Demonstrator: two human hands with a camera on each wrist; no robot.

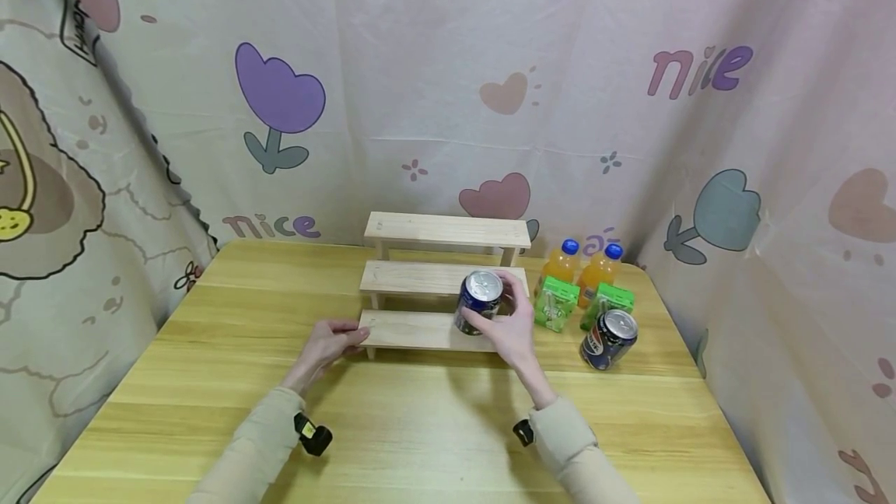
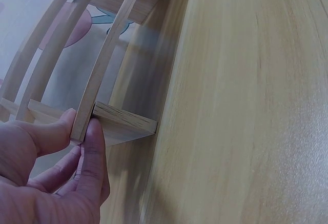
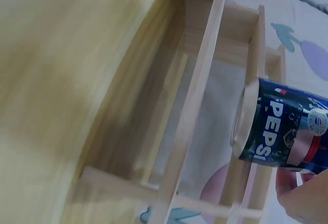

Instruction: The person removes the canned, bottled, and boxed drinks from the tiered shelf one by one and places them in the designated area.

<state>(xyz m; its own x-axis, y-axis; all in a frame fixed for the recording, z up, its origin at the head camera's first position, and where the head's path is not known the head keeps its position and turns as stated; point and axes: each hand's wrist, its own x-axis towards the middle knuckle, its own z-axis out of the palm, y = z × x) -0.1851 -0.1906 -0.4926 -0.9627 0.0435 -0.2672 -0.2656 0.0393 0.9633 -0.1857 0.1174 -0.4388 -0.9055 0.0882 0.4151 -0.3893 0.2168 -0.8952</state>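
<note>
A three-step wooden rack point(image 1: 409, 330) stands on the table, pale and unpainted. My left hand point(image 1: 329, 347) pinches the left end of its lowest step, thumb above and fingers below, as the left wrist view point(image 2: 61, 167) shows. In my right hand point(image 1: 516, 325) is a dark blue Pepsi can point(image 1: 478, 298), gripped by its sides and roughly upright. The can point(image 3: 287, 126) is held over the right part of the rack, its base apart from the lowest step in the right wrist view. Only some right fingers point(image 3: 307, 196) show there.
Right of the rack stand two orange drink bottles point(image 1: 597, 274) with blue caps and two green cartons point(image 1: 556, 303). A second Pepsi can point(image 1: 607, 341) stands in front of them. Behind the wooden table point(image 1: 420, 426) hangs a printed curtain point(image 1: 420, 84).
</note>
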